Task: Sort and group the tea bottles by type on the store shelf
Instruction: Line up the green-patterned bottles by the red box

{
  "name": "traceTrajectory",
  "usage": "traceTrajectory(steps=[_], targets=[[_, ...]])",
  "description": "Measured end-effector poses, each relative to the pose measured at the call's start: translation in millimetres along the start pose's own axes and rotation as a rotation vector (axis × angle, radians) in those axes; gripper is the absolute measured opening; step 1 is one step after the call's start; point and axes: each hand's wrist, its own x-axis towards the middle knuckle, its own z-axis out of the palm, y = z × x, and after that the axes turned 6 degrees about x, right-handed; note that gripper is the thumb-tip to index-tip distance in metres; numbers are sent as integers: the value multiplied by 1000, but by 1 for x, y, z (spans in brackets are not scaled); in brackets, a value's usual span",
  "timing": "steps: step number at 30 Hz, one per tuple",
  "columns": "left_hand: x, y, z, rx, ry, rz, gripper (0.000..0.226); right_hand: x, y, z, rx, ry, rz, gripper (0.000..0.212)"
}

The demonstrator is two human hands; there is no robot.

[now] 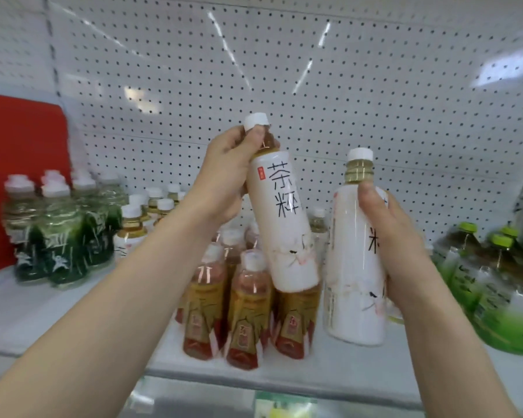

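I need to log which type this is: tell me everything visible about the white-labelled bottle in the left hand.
The tilted bottle has a white cap, a clear neck showing amber tea, and a white sleeve with large black characters, a small red seal and faint pink artwork. The left hand grips its neck, holding it raised above the red-labelled bottles, base leaning right.

White pegboard [375, 86] (red panel [21, 176] left)
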Motion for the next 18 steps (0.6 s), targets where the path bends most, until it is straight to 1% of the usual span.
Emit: traceTrajectory(steps=[2,5,7,9,10,13,15,18], targets=[[-5,6,-33,-29,0,-25,23,-5,-2,31,45,-41,47,58],[-15,10,-90,-40,8,-39,23,-11,4,81,75,-126,81,41],[-22,12,-131,-43,19,-31,22,-16,12,116,111,-182,58,31],[-29,13,-173,4,48,-10,22,-21,22,153,62,-208,-11,22],[-33,14,-193,49,64,2,22,-25,27,172,21,-212,-43,21],[-42,10,-248,197,102,16,19,-35,48,218,-151,-206,-110,33],[-45,0,-276,312,106,31,20,-41,64,242,-314,-163,-166,38],[-51,-21,-303,409,95,36,21,-46,90,264,-512,-94,-181,52]])
